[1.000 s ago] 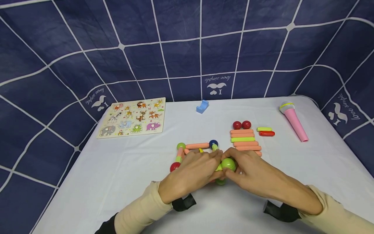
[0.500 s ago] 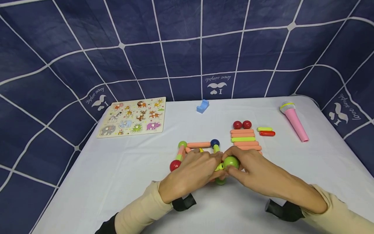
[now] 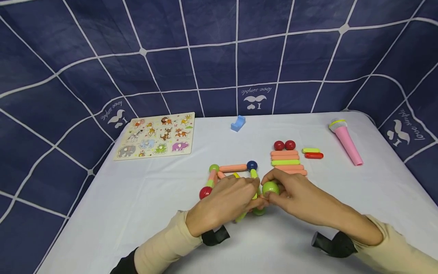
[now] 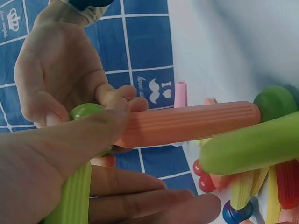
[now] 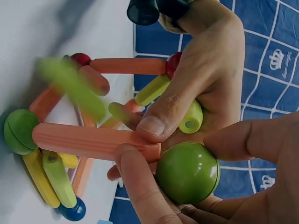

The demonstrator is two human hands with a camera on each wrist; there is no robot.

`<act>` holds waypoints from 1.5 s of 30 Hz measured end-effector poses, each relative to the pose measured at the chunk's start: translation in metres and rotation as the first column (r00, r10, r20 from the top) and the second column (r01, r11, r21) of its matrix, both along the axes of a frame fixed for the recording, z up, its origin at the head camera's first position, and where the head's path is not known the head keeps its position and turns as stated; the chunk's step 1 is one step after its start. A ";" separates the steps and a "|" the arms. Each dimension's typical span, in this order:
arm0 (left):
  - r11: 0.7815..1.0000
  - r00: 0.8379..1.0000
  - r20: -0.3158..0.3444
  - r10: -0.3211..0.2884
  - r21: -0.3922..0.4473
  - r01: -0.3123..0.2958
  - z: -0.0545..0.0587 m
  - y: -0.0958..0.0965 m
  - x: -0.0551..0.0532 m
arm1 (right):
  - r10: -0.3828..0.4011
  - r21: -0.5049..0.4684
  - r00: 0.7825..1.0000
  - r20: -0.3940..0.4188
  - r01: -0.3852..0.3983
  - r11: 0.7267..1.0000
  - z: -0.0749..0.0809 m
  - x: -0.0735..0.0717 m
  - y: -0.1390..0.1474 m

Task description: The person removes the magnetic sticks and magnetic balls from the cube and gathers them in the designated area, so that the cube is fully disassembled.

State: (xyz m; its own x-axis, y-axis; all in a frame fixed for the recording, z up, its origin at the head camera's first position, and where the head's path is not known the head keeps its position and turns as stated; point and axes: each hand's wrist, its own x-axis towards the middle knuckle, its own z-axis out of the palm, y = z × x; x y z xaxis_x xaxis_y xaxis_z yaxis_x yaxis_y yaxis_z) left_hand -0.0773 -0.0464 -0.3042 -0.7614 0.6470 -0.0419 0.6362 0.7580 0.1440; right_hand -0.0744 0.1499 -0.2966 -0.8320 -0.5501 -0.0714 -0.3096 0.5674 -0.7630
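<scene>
My right hand [image 3: 301, 196] holds a shiny green ball [image 5: 187, 172] between thumb and fingers. My left hand [image 3: 227, 199] pinches a salmon toy building stick [image 5: 93, 142] near its upper end. That end meets or nearly meets the held ball; its other end is at a second green ball [image 5: 21, 130] low by the table. A lime stick [image 5: 191, 119] with a hole in its end lies within the left hand's grasp. Another lime stick [image 5: 74, 88], blurred, shows below the left hand. The left hand covers part of the frame of sticks and balls, including a red ball [image 3: 205, 193] and blue ball [image 3: 252, 165].
Loose salmon and lime sticks [image 3: 286, 162] lie right of the build, with two red balls [image 3: 284, 145] behind them. Short lime and red pieces [image 3: 313, 153], a pink toy microphone [image 3: 347, 144], a blue block [image 3: 238, 123] and an animal puzzle board [image 3: 155, 137] stand farther back.
The right hand's green ball has parted from the hollow end of a lime stick and shifted slightly right. A lime stick now shows beneath the left hand, which has barely moved.
</scene>
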 end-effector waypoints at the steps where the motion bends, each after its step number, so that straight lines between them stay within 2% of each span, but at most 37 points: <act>1: 1.000 1.000 0.007 0.003 0.000 -0.003 0.000 0.000 0.000 | 0.000 0.000 1.000 -0.001 0.000 1.000 0.000 0.000 0.001; 3: 1.000 1.000 0.012 0.004 -0.004 -0.004 0.001 0.000 0.000 | -0.008 0.009 1.000 0.001 0.008 1.000 -0.001 0.000 0.001; 7: 1.000 1.000 -0.024 -0.013 -0.016 0.013 0.002 0.000 0.000 | -0.021 0.029 1.000 -0.010 0.021 0.999 -0.002 0.000 0.005; 12: 0.999 0.996 -0.081 -0.040 -0.022 0.038 0.003 0.000 0.000 | -0.019 0.055 0.995 -0.102 0.025 0.998 -0.008 -0.006 0.015; 14: 0.999 0.996 -0.076 -0.040 -0.017 0.039 0.004 -0.001 0.001 | -0.029 0.072 0.988 -0.149 0.040 0.997 -0.013 -0.011 0.021; 16: 0.999 0.997 -0.070 -0.037 -0.013 0.037 0.004 -0.002 0.001 | -0.056 0.089 0.985 -0.163 0.071 0.994 -0.019 -0.017 0.027; 20: 0.999 0.997 -0.068 -0.041 -0.007 0.041 0.005 -0.004 0.002 | -0.103 0.112 0.983 -0.151 0.120 0.986 -0.029 -0.032 0.043; 24: 0.999 0.998 -0.054 -0.028 0.031 0.029 0.012 -0.010 0.003 | -0.146 0.161 0.978 -0.146 0.170 0.972 -0.036 -0.049 0.062; 28: 0.995 1.000 -0.020 0.008 0.101 -0.006 0.028 -0.027 0.003 | -0.216 0.215 0.964 -0.153 0.245 0.945 -0.043 -0.066 0.082; 34: 0.974 0.996 0.082 0.028 0.220 -0.046 0.051 -0.072 0.004 | -0.283 0.252 0.940 -0.193 0.326 0.911 -0.056 -0.090 0.114; 37: 0.968 0.986 0.164 0.020 0.243 -0.061 0.053 -0.091 0.005 | -0.293 0.258 0.931 -0.217 0.344 0.903 -0.065 -0.098 0.126; 40: 0.969 0.973 0.229 0.018 0.235 -0.073 0.052 -0.103 0.006 | -0.301 0.276 0.926 -0.227 0.357 0.892 -0.072 -0.103 0.135; 45: 0.973 0.962 0.272 -0.003 0.221 -0.059 0.046 -0.109 0.005 | -0.323 0.299 0.921 -0.218 0.378 0.876 -0.082 -0.107 0.142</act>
